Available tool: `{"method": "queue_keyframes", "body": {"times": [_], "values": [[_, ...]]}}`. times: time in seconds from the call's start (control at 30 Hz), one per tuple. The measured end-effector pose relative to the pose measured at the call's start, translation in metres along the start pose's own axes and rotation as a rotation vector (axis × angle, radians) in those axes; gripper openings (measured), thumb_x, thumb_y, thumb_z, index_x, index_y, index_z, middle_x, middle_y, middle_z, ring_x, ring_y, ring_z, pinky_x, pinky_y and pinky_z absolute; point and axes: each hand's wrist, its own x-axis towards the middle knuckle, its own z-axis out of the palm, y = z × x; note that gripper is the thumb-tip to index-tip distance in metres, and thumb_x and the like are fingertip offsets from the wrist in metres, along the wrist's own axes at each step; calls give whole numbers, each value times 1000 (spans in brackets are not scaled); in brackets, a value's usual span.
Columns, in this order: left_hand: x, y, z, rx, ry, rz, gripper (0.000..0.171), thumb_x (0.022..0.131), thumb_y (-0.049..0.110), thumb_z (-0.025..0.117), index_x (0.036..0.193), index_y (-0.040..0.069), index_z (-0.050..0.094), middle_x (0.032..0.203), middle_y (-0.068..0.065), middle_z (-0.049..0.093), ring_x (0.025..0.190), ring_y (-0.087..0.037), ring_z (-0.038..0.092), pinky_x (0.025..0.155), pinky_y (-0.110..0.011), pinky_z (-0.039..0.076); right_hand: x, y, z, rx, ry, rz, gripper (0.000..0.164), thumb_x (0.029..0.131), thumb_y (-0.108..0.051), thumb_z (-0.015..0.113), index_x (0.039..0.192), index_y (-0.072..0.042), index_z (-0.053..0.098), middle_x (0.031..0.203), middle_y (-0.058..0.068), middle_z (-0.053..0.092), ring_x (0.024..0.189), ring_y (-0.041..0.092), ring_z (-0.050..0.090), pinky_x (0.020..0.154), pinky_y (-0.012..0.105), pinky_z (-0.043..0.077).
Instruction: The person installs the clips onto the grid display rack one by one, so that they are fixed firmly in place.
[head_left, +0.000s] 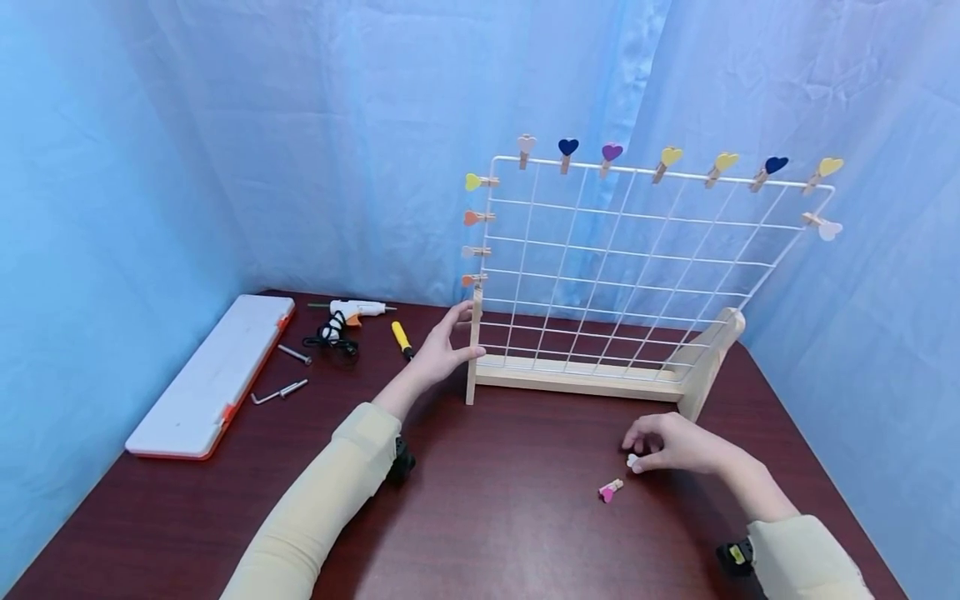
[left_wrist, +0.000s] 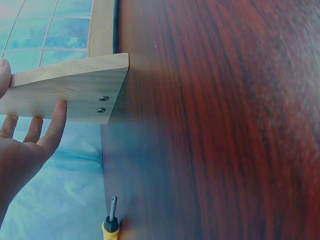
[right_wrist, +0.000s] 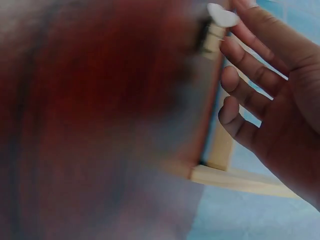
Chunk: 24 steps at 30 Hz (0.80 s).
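My left hand (head_left: 442, 350) grips the left wooden side panel (left_wrist: 75, 92) of a stand, thumb on one face and fingers on the other. The stand holds a white wire grid (head_left: 592, 250) upright. Small wooden clothespins with coloured hearts sit along its top and left edges, such as a purple one (head_left: 612, 153); a white-hearted one (head_left: 827, 228) is at the upper right. My right hand (head_left: 682, 442) pinches a white-hearted clothespin (right_wrist: 218, 25) between thumb and index finger, low over the table. A pink-hearted clothespin (head_left: 608, 492) lies just beside that hand.
On the left of the dark red table (head_left: 480, 500) lies a white case (head_left: 210, 375) with orange edging. Between it and the stand are a glue gun (head_left: 356, 308) with its cord, a yellow-handled screwdriver (head_left: 401, 335), a bolt (head_left: 295, 355) and a hex key (head_left: 266, 397). Blue curtains hang behind.
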Motion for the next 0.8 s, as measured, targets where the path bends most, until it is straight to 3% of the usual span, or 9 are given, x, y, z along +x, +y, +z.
{"method": "queue_keyframes", "body": {"times": [0.2,0.37,0.53,0.63,0.8], "values": [[1,-6,3,-6,5,-7,73,77,27,69,137,27,27,133,-2,40,122,-18,40,89,-40,44,3,4,7,14,-38,65,13,74,-24,72,83,-21,62,65,-11,54,57,1,49,52,18,42],[2,-6,3,-5,0,-17,74,76,28,69,137,28,27,134,0,39,122,-16,39,91,-39,43,3,0,1,1,-41,60,11,77,-22,69,85,-20,63,69,-11,56,61,1,50,55,19,44],[2,-5,2,-9,-2,-21,74,76,28,69,137,27,27,134,0,39,122,-16,39,91,-39,43,-4,-10,-22,43,131,94,13,79,-22,67,91,-16,65,75,-8,61,58,4,55,53,22,48],[2,-4,1,-9,3,-16,74,76,27,70,137,27,27,133,-1,40,122,-16,39,91,-39,43,-10,-23,-45,81,288,164,14,80,-21,66,93,-15,65,72,-3,63,52,10,59,47,24,48],[2,-5,0,-11,5,-11,74,76,28,69,137,27,27,133,-2,40,122,-18,39,91,-41,43,-17,-43,-81,8,574,194,16,76,-16,70,92,-12,66,72,0,67,56,7,63,49,17,45]]}}
